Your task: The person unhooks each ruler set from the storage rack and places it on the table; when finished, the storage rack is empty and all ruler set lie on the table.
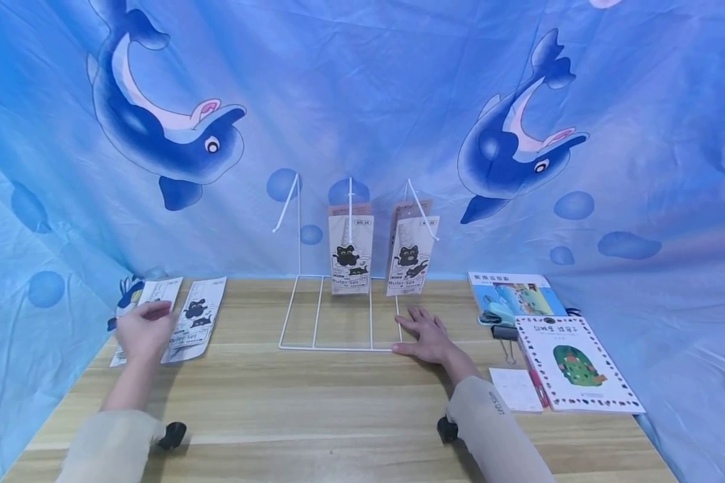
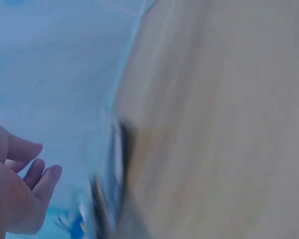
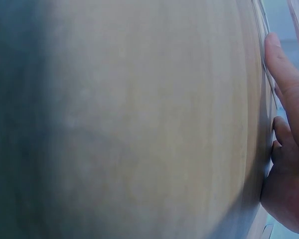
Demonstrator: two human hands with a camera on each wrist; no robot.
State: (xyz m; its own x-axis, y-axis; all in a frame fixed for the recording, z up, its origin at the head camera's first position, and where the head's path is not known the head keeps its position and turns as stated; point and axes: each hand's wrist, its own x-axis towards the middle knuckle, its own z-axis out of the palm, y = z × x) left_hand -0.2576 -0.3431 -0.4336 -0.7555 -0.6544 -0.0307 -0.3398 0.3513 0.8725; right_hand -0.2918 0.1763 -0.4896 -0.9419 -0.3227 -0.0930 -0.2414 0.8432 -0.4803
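My left hand (image 1: 145, 332) is over the ruler set packs at the left end of the table, fingers loosely bent. In the left wrist view nothing sits between those fingers (image 2: 47, 184). One pack (image 1: 199, 312) with a black cat print lies to the right of the hand; another pack (image 1: 164, 288) is partly hidden behind it. A white wire rack (image 1: 332, 349) stands mid-table. Ruler set packs hang on its middle hook (image 1: 350, 272) and right hook (image 1: 407, 272); its left hook (image 1: 286, 201) is bare. My right hand (image 1: 425, 335) rests with spread fingers at the rack's front right corner.
On the right lie a white book (image 1: 580, 365), a blue book (image 1: 519, 295), a black binder clip (image 1: 505, 333), a white note pad (image 1: 515, 389) and a red pen (image 1: 538, 382). A blue dolphin-print curtain (image 1: 362, 100) hangs behind the table.
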